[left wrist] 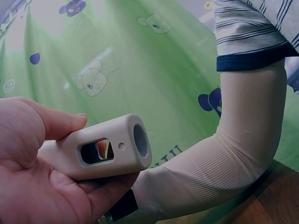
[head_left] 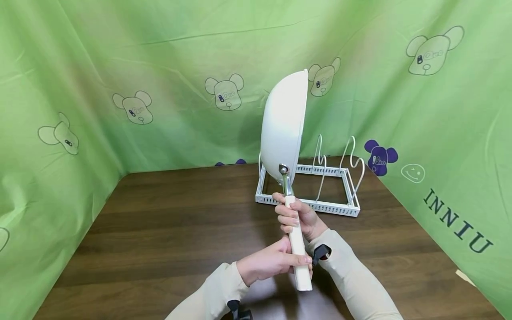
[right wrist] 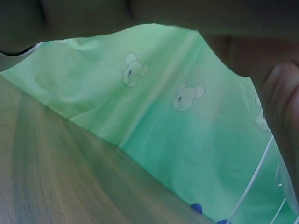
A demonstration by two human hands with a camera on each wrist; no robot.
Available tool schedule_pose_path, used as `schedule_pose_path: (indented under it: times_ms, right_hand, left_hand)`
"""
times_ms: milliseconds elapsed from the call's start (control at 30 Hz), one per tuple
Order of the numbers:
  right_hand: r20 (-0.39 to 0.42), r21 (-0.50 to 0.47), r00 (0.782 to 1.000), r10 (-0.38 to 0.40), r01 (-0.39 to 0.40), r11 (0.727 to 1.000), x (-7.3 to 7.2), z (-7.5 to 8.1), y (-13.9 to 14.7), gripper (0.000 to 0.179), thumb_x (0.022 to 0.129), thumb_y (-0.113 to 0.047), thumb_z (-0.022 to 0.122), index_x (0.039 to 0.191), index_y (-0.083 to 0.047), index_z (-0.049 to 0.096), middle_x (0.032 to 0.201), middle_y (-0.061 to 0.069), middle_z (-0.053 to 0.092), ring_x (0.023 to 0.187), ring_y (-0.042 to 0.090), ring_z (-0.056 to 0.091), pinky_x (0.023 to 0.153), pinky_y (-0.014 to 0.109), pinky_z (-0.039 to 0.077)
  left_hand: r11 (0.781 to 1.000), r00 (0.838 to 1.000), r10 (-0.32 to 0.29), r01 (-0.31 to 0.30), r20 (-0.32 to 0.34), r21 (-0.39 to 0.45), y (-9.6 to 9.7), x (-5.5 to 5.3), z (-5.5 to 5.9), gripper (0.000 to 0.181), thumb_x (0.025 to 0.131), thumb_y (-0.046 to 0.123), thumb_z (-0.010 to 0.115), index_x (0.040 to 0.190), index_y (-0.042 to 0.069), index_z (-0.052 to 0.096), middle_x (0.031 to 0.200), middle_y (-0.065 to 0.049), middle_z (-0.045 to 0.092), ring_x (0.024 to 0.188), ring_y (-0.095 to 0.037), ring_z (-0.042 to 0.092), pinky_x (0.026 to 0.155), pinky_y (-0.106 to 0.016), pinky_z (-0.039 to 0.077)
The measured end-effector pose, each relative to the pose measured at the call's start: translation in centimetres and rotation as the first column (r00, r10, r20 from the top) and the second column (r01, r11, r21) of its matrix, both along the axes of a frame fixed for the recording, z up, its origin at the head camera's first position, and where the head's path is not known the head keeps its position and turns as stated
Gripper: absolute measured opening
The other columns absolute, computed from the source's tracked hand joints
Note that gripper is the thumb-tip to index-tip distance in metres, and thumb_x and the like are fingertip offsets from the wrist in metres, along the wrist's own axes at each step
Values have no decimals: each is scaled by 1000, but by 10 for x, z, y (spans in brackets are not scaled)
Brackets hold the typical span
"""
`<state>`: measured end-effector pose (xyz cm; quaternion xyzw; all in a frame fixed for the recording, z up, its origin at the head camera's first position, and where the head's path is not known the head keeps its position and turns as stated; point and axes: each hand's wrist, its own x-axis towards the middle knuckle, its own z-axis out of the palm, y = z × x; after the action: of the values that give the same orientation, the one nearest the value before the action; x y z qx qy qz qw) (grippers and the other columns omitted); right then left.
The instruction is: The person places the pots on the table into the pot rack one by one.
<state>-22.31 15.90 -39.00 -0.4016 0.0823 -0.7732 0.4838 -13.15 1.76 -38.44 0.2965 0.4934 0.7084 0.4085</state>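
Note:
A white deep frying pan (head_left: 282, 124) stands on edge in the air, its bowl side turned to the right and its long cream handle (head_left: 297, 244) pointing down toward me. My right hand (head_left: 304, 218) grips the upper handle, close to the metal neck. Lower down, my left hand (head_left: 272, 260) holds the handle near its end, thumb across it. The left wrist view shows the slotted handle end (left wrist: 114, 144) sticking out of the left hand (left wrist: 56, 163). Behind the pan is a white wire pan rack (head_left: 332, 208), partly hidden by it. Dark, close fingers (right wrist: 140, 16) fill the right wrist view's top.
The rack's upright wire loops (head_left: 352, 153) rise at its right side. It stands on a brown wooden table (head_left: 180, 222), toward the back right. A green patterned cloth (head_left: 180, 58) hangs along the back and both sides.

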Motion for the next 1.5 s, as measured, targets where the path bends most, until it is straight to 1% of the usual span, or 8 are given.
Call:
schedule_pose_path:
  times_ms: [300,500,767,867,1000,1067,1300,1500]
  right_hand:
    - [43,11,999,4,-4,1000,-5,-14,4,16,101,-9,51,112,-10,40,69,-4,25,60,8,30,72,23,45]
    - [58,14,998,20,-21,1000,-8,-23,3,16,101,-10,52,110,-10,39,69,-5,25,61,7,30,74,23,45]
    - [51,13,998,21,-21,1000,-11,-28,4,14,102,-10,51,110,-10,40,70,-5,26,62,7,31,77,24,47]
    - [62,17,998,23,-24,1000,-13,-31,4,14,102,-10,51,110,-10,40,70,-5,26,62,7,30,78,24,48]
    - [96,39,995,17,-21,999,-13,-37,6,14,102,-9,51,111,-9,42,71,-5,25,64,7,30,78,25,49]
    - [100,54,995,13,-18,998,-14,-40,8,13,102,-9,50,112,-9,42,71,-4,25,65,8,31,78,24,49]
    - [100,63,995,11,-17,998,-15,-45,9,13,102,-9,49,111,-9,40,72,-4,25,66,8,33,78,24,48]
    - [82,70,997,9,-15,997,-15,-47,9,12,103,-9,48,112,-10,41,72,-4,25,66,8,33,78,24,47]
  left_hand:
    - [999,999,-14,15,37,-30,-1,-6,-6,23,99,-10,39,120,-14,30,82,2,60,78,-5,61,72,-22,51]
    - [999,998,-23,25,65,-32,-2,-10,-14,21,99,-10,38,118,-12,32,83,3,62,78,-4,62,71,-21,51]
    - [998,995,-48,52,84,-35,-3,-16,-23,17,99,-10,38,115,-13,36,85,4,64,81,-6,63,74,-22,52]
    - [997,992,-79,80,98,-14,-4,-19,-26,12,99,-9,36,109,-8,42,85,5,65,83,-7,64,76,-23,51]
    - [993,986,-114,111,119,31,-5,-22,-32,21,98,-8,34,100,6,50,86,6,66,85,-9,66,79,-25,51]
    - [991,985,-127,122,120,48,-5,-23,-35,25,98,-8,34,97,9,51,86,6,66,86,-10,66,79,-26,51]
    - [990,985,-130,123,115,70,-4,-23,-43,25,97,-8,34,97,10,52,87,5,66,86,-11,66,79,-26,51]
    - [991,984,-130,126,124,41,-4,-24,-44,27,98,-9,34,97,12,52,86,7,66,87,-10,67,80,-26,51]
